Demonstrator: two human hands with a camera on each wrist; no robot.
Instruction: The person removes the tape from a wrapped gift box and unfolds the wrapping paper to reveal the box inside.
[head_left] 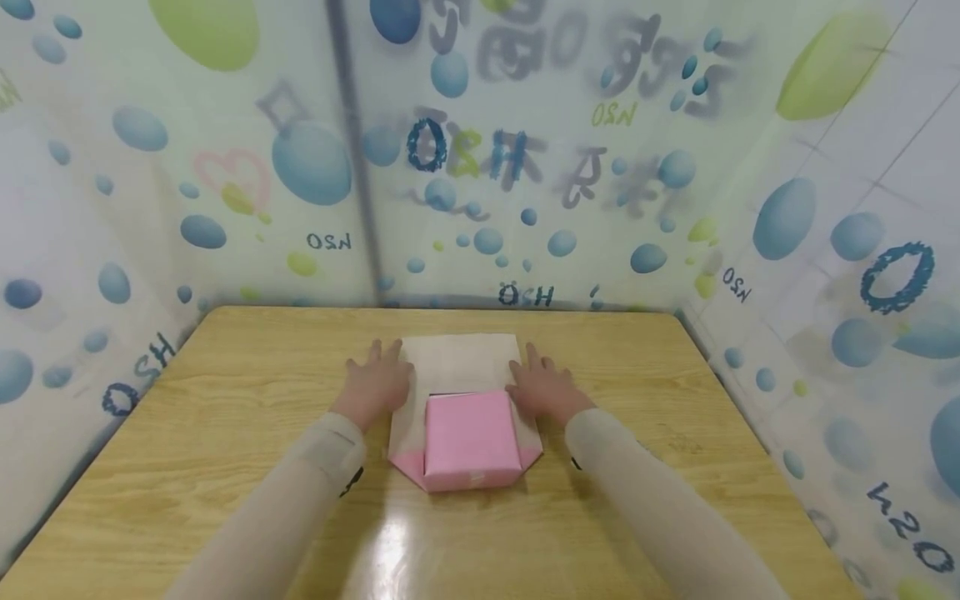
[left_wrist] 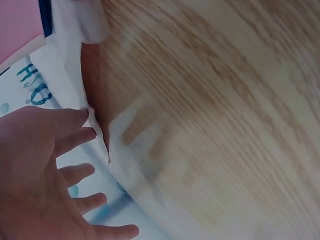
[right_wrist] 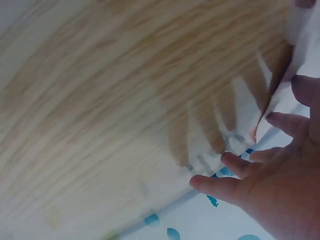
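Note:
In the head view a box wrapped in pink paper [head_left: 472, 435] lies on a sheet of wrapping paper [head_left: 459, 357], its pale side up. Pink corners slant in at the near end. My left hand [head_left: 377, 385] is at the sheet's left edge; in the left wrist view its thumb and forefinger [left_wrist: 75, 142] pinch the paper's edge, the other fingers spread. Opposite it, my right hand [head_left: 546, 390] holds the right edge beside the box. In the right wrist view the thumb and forefinger [right_wrist: 287, 122] are at that edge, other fingers extended.
A wooden table [head_left: 247, 392] with a glossy top carries everything. Behind it and at both sides hang pale curtains [head_left: 480, 242] printed with blue and green drops and letters. A bright glare spot shows on the tabletop toward the near side.

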